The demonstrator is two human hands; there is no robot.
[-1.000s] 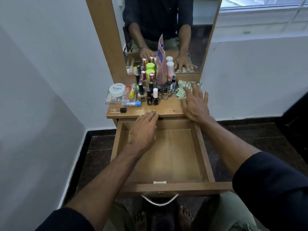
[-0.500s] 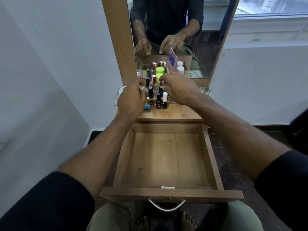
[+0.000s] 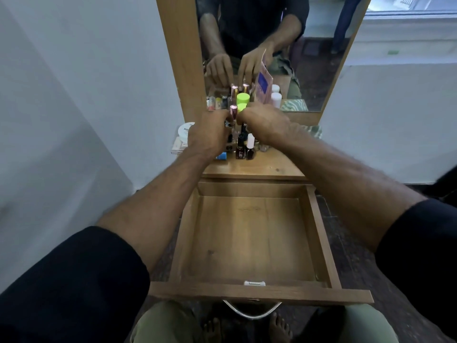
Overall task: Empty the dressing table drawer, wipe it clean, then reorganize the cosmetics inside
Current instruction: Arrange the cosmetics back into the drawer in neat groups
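At the far left of the wooden dressing table top (image 3: 267, 167), a round white jar (image 3: 185, 131) with dark lettering is seen resting on a flat clear case (image 3: 177, 147), partly hidden by the left wrist. The left hand (image 3: 210, 134) is reached into a cluster of small cosmetic bottles; its fingers are curled in among them, but what they grip cannot be told. Just beside it, a bottle with a shiny pink cap (image 3: 233, 112) stands upright between the two hands. In front, two dark nail polish bottles (image 3: 243, 151), one black-capped and one white-capped, stand side by side near the table's front edge. Behind, a lime green cap (image 3: 242, 98) is seen against the wood-framed mirror (image 3: 180, 58). The right hand (image 3: 264, 123) is curled over the bottles from the right; whether anything is clamped in its fingers cannot be told. A green patterned cloth (image 3: 315, 131) lies behind the right wrist. Below, the wooden drawer (image 3: 319, 233) is pulled fully out, its floor bare, with a curved metal handle (image 3: 252, 313) at its front.
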